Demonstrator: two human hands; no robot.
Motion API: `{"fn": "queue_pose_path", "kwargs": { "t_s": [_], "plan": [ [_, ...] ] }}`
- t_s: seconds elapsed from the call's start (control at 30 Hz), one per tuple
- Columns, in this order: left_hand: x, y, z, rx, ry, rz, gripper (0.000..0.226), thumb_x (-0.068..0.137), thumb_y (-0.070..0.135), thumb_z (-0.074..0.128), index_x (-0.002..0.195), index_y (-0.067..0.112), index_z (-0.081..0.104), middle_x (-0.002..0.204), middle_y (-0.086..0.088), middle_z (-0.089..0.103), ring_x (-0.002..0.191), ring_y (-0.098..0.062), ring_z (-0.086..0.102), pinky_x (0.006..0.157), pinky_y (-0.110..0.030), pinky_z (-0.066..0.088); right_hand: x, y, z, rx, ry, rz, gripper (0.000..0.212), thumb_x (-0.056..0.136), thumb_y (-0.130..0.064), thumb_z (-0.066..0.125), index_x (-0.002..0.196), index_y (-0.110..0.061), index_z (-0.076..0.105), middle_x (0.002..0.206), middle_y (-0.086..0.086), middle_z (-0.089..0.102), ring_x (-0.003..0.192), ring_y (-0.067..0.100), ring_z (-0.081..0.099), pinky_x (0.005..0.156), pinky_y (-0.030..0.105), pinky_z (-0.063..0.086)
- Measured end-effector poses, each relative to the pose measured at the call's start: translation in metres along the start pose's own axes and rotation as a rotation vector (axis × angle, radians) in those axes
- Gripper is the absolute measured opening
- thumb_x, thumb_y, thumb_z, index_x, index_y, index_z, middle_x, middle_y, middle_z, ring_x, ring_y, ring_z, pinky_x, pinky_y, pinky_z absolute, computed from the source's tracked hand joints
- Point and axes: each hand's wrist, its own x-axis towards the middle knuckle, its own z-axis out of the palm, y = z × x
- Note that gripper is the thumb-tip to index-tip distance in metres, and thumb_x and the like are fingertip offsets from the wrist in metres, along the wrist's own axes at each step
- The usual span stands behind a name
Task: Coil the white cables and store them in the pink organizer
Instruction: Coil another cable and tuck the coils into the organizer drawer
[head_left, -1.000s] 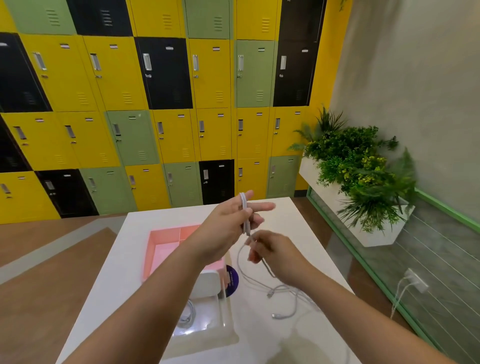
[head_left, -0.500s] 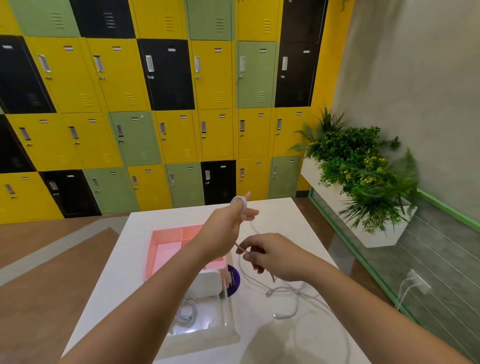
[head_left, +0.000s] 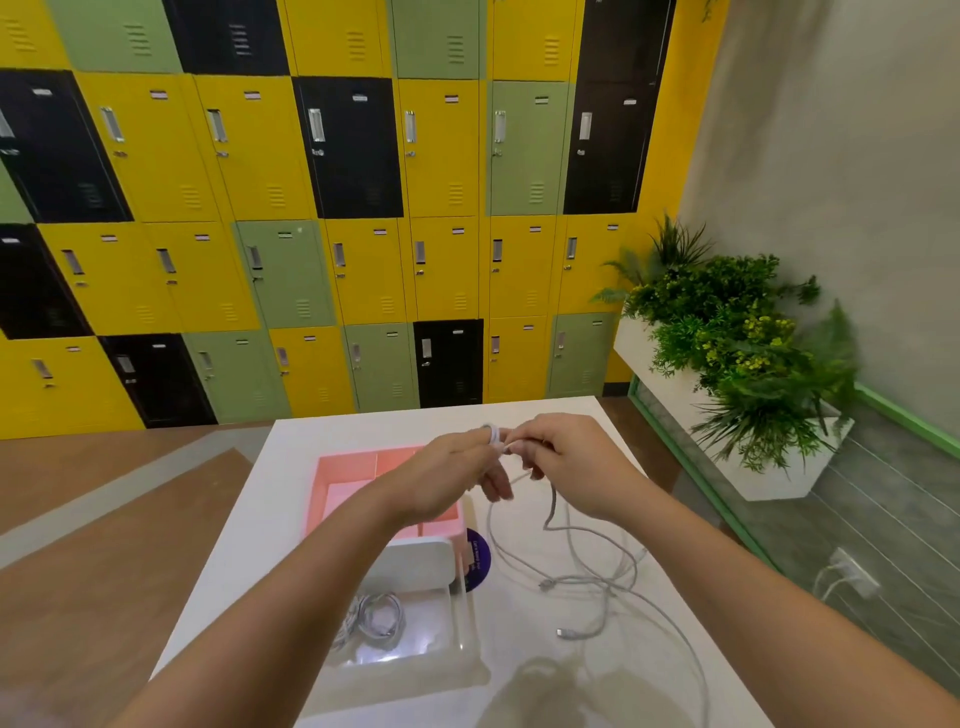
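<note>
left hand (head_left: 457, 475) grip: grasping white cable (head_left: 494, 440) | right hand (head_left: 576, 462) grip: pinching same cable

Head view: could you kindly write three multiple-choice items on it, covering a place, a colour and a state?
1. Where is the pink organizer relative to the clear tray?
A) right of it
B) beyond it, farther from the person
C) inside it

2. What colour is the disc beside the tray?
A) orange
B) green
C) purple

3. The white cable is:
A) partly looped at the left hand, the rest loose on the table
B) fully inside the organizer
C) untouched

Answers:
1 B, it lies past the tray.
2 C, the disc is purple.
3 A, the right hand pinches it and strands trail over the table.
</note>
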Motion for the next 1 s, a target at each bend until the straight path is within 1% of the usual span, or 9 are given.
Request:
{"fn": "queue_pose_path", "kwargs": {
  "t_s": [0.1,0.27,0.37,0.43,0.5,0.6,0.7,0.83,1.0],
  "plan": [
    [0.002,0.004,-0.003,0.256,-0.019,-0.001,0.014,0.101,0.023,0.045,0.094,0.015,0.055,0.077,0.008,0.063,0.071,-0.004,0.060,0.070,-0.026,0.047,0.003,-0.003,0.002,-0.086,0.028,-0.068,0.021,0.097,-0.014,0.052,0.102,-0.015,0.072,0.082,-0.004,0.062,0.076,0.013,0.057,0.073,0.028,0.048],
    [0.002,0.003,-0.010,0.312,0.007,-0.032,0.028,0.103,0.030,0.039,0.077,0.022,0.047,0.069,0.006,0.056,0.064,-0.011,0.050,0.067,-0.031,0.042,0.001,-0.001,0.002,-0.211,0.153,-0.167,0.017,0.096,-0.016,0.054,0.107,-0.013,0.067,0.099,0.000,0.068,0.091,0.017,0.060,0.080,0.030,0.048],
    [0.000,-0.001,-0.013,0.347,0.005,-0.045,0.022,0.101,0.033,0.045,0.082,0.023,0.051,0.072,0.006,0.055,0.064,-0.009,0.050,0.064,-0.030,0.042,0.006,0.005,0.000,-0.348,0.070,-0.202,0.017,0.096,-0.013,0.055,0.109,-0.012,0.065,0.105,0.003,0.065,0.096,0.021,0.059,0.082,0.030,0.048],
    [0.000,-0.004,-0.011,0.363,-0.018,-0.074,0.015,0.099,0.032,0.048,0.098,0.020,0.056,0.075,0.006,0.056,0.066,-0.007,0.053,0.063,-0.027,0.042,0.009,0.006,-0.001,-0.407,0.035,-0.238,0.015,0.094,-0.009,0.057,0.105,-0.013,0.066,0.103,0.002,0.064,0.094,0.021,0.060,0.079,0.030,0.048],
    [-0.002,-0.006,-0.009,0.310,-0.014,-0.100,0.025,0.102,0.032,0.043,0.115,0.017,0.058,0.074,0.006,0.057,0.064,-0.005,0.052,0.059,-0.021,0.041,0.012,0.005,-0.002,-0.361,0.070,-0.275,0.014,0.094,-0.006,0.056,0.102,-0.012,0.066,0.100,0.003,0.063,0.088,0.019,0.060,0.075,0.031,0.049],
    [-0.004,-0.004,-0.009,0.138,0.064,-0.076,0.030,0.103,0.034,0.040,0.117,0.019,0.061,0.067,0.006,0.054,0.055,0.001,0.049,0.054,-0.010,0.040,0.015,0.001,-0.002,-0.290,0.155,-0.282,0.012,0.095,-0.008,0.053,0.101,-0.010,0.064,0.096,0.003,0.061,0.080,0.016,0.056,0.071,0.033,0.049],
    [-0.004,-0.002,-0.015,-0.043,0.126,-0.050,0.028,0.101,0.037,0.043,0.105,0.024,0.067,0.062,0.006,0.050,0.058,-0.006,0.048,0.060,-0.018,0.043,0.017,0.001,-0.003,-0.207,0.174,-0.177,0.011,0.098,-0.016,0.051,0.097,-0.011,0.061,0.090,0.003,0.063,0.080,0.018,0.058,0.072,0.037,0.050],
    [-0.006,0.000,-0.015,-0.214,0.150,-0.064,0.032,0.102,0.035,0.039,0.097,0.022,0.067,0.060,0.006,0.048,0.061,-0.011,0.046,0.064,-0.026,0.042,0.021,0.006,0.000,-0.121,0.172,-0.088,0.009,0.097,-0.012,0.051,0.097,-0.012,0.060,0.092,0.004,0.065,0.089,0.018,0.060,0.076,0.035,0.052],
    [-0.005,0.008,-0.014,-0.376,0.181,-0.036,0.033,0.104,0.027,0.037,0.088,0.013,0.062,0.052,0.007,0.043,0.055,-0.012,0.042,0.063,-0.028,0.040,0.030,0.014,0.003,-0.071,0.219,-0.023,0.015,0.099,-0.022,0.050,0.089,-0.015,0.059,0.080,-0.002,0.062,0.075,0.016,0.057,0.065,0.032,0.044]
  ]
}}
